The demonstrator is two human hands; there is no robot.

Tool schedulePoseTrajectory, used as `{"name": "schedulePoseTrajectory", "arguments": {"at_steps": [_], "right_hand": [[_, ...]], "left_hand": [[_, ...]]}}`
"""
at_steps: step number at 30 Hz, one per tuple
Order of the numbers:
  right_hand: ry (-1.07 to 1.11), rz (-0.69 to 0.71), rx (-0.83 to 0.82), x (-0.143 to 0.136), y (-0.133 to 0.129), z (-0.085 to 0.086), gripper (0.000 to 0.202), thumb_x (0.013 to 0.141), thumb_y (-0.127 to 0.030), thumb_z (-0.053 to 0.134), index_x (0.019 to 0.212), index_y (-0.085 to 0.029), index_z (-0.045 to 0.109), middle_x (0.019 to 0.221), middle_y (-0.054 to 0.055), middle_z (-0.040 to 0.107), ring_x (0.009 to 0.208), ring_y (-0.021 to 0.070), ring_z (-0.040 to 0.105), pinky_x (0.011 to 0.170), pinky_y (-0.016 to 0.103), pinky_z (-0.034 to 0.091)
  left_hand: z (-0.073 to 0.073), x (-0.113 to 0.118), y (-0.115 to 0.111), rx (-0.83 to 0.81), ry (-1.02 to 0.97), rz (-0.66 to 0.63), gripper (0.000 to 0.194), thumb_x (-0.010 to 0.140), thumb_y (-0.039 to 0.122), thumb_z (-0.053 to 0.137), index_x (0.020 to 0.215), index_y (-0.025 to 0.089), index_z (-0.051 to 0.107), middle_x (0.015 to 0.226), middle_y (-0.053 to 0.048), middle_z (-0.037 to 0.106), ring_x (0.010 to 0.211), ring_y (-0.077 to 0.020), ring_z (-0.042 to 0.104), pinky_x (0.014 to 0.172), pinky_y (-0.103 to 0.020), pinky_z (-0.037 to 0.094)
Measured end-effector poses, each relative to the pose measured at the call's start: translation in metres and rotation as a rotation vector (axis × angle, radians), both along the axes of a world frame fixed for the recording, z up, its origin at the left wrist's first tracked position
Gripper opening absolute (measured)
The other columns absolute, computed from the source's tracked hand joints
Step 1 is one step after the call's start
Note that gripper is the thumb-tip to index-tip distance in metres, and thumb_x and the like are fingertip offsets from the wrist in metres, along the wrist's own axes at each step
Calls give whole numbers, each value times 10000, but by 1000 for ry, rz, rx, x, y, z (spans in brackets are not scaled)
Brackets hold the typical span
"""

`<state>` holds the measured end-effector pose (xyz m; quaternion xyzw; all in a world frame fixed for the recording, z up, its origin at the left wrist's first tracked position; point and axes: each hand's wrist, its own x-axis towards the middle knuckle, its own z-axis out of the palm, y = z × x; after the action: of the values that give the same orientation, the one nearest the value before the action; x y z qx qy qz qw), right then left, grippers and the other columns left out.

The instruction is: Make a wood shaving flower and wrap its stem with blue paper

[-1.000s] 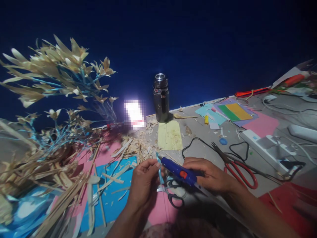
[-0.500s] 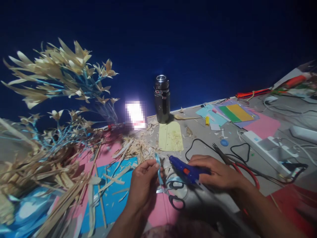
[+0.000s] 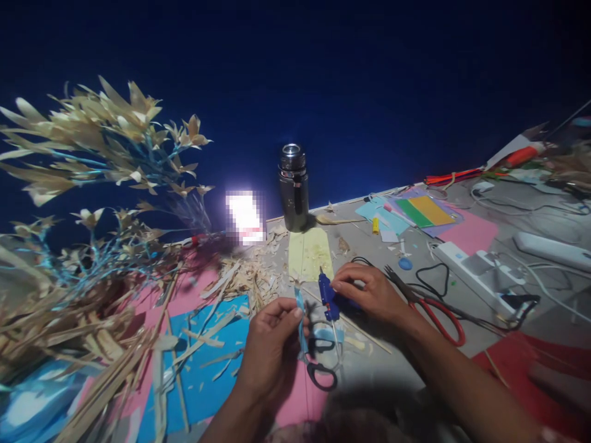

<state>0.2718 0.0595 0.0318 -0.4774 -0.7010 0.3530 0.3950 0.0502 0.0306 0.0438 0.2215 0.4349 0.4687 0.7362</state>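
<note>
Pinched between the thumb and fingers of my left hand [image 3: 279, 326] is a light blue strip [image 3: 301, 314], upright, with a thin stem running down from it. My right hand [image 3: 364, 289] is beside the blue glue gun [image 3: 327, 296], which rests on the table with its nozzle toward the yellow paper [image 3: 310, 255]. The right fingers are bent near the gun's body; whether they still touch it is unclear. Black-handled scissors [image 3: 322, 375] lie just below, between the hands.
A dark flask [image 3: 294, 197] stands behind the yellow paper. Dried leaf flowers [image 3: 133, 123] rise at the left above husk strips and blue paper [image 3: 203, 381]. Red-handled pliers [image 3: 438, 320], a power strip [image 3: 475, 277] and coloured papers [image 3: 425, 212] lie at the right.
The glue gun has gone from my right hand's grip to the table, its nozzle now pointing away. My left hand still holds the strip. The whole view has shifted slightly.
</note>
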Motion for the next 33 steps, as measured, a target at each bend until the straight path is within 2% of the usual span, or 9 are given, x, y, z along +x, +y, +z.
{"name": "schedulePoseTrajectory", "arguments": {"at_steps": [4, 8, 14, 18, 20, 23, 26, 28, 33], "right_hand": [[581, 116, -475, -29, 3, 3, 334, 776, -447, 856, 893, -143, 781, 807, 46, 734, 680, 146, 611, 628, 265, 441], [856, 147, -646, -42, 8, -2, 431, 625, -397, 966, 910, -147, 761, 778, 5, 713, 569, 80, 552, 541, 208, 383], [911, 214, -705, -39, 9, 2, 456, 596, -376, 988, 895, -140, 738, 775, 4, 715, 547, 77, 550, 513, 196, 374], [916, 253, -666, -39, 8, 5, 426, 620, -377, 979, 881, -129, 753, 781, 11, 712, 596, 92, 579, 566, 203, 416], [921, 247, -655, -40, 8, 4, 421, 610, -364, 985, 870, -128, 754, 793, 15, 713, 640, 105, 603, 602, 208, 438], [921, 205, -643, -40, 8, 1, 421, 597, -369, 992, 837, -139, 734, 731, -14, 676, 582, 83, 557, 546, 191, 394], [915, 184, -633, -39, 7, -2, 423, 615, -399, 984, 812, -148, 707, 651, -49, 610, 508, 62, 469, 489, 187, 333], [913, 189, -629, -39, 6, -2, 425, 625, -412, 979, 807, -148, 700, 645, -50, 601, 507, 62, 456, 492, 191, 331], [930, 176, -629, -40, 5, 2, 434, 591, -402, 994, 786, -145, 704, 646, -46, 614, 523, 64, 477, 519, 192, 349]], "left_hand": [[5, 7, -2, -6, -32, -81, 329, 619, 305, 944, 766, 153, 692, 577, 4, 669, 475, -94, 574, 484, -197, 467], [9, 11, -5, 2, -30, -101, 356, 589, 332, 954, 743, 156, 685, 556, 11, 649, 450, -94, 550, 448, -199, 446], [9, 13, -7, -11, -16, -116, 365, 579, 352, 956, 726, 150, 689, 557, 10, 643, 443, -89, 545, 450, -202, 449], [5, 15, -9, 2, -5, -128, 341, 619, 342, 936, 747, 148, 686, 573, 5, 647, 452, -90, 549, 460, -204, 450], [3, 15, -10, 16, 4, -131, 329, 648, 344, 917, 761, 152, 675, 577, 8, 639, 452, -92, 543, 457, -206, 442], [4, 16, -11, 105, 51, -97, 315, 716, 364, 870, 881, 178, 676, 632, 19, 635, 491, -105, 553, 477, -218, 456], [10, 17, -12, 282, 203, -38, 383, 702, 300, 878, 1003, 214, 656, 731, 28, 643, 563, -106, 563, 510, -202, 457], [15, 19, -12, 359, 335, -9, 387, 672, 246, 883, 979, 222, 648, 749, 31, 642, 566, -103, 550, 505, -194, 441], [21, 22, -10, 483, 634, 42, 102, 744, 244, 785, 776, 195, 702, 659, 3, 644, 569, -134, 567, 538, -222, 456]]}}
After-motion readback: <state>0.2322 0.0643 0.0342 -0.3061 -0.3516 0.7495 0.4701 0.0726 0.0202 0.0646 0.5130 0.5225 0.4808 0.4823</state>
